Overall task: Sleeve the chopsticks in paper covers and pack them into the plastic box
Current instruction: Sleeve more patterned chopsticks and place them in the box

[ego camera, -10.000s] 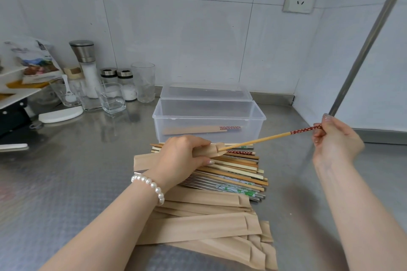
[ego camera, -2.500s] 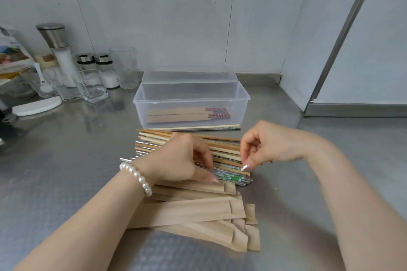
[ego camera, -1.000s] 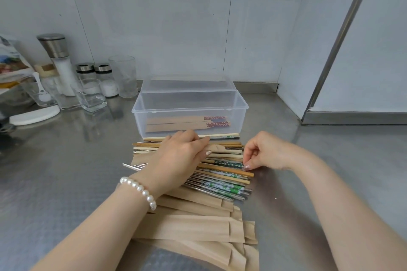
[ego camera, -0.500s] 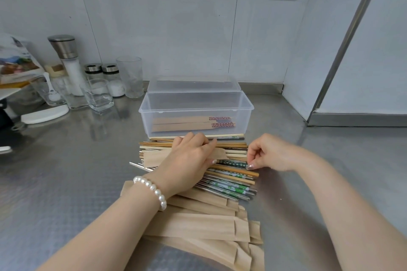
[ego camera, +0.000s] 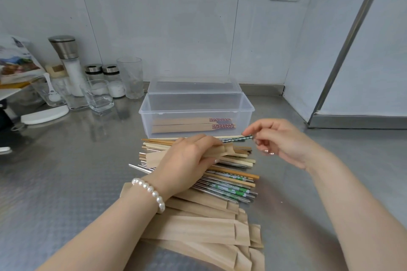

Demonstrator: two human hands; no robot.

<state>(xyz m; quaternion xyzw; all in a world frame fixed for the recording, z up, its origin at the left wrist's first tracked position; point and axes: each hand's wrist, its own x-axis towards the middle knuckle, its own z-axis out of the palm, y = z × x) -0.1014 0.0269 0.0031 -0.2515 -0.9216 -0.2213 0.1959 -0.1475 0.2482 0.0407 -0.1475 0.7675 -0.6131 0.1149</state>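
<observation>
A stainless steel counter (ego camera: pixel 66 182) against a white tiled wall is seen. At upper left, a salt grinder (ego camera: pixel 68 61), two small shakers (ego camera: pixel 103 79) and glasses (ego camera: pixel 130 77) are grouped.

Centre frame: the left hand (ego camera: pixel 187 160), with a pearl bracelet (ego camera: pixel 149 191) at the wrist, is curled round a paper cover (ego camera: pixel 163 156) held over the pile of loose chopsticks (ego camera: pixel 231 178). Empty paper covers (ego camera: pixel 198 229) are stacked at lower centre.

Behind the pile, the clear plastic box (ego camera: pixel 196 112) stands open, with two sleeved pairs (ego camera: pixel 187 124) lying inside.

Right of centre, the right hand (ego camera: pixel 282 141) pinches the end of a green-patterned chopstick (ego camera: pixel 237 138), whose other end meets the cover's mouth.
</observation>
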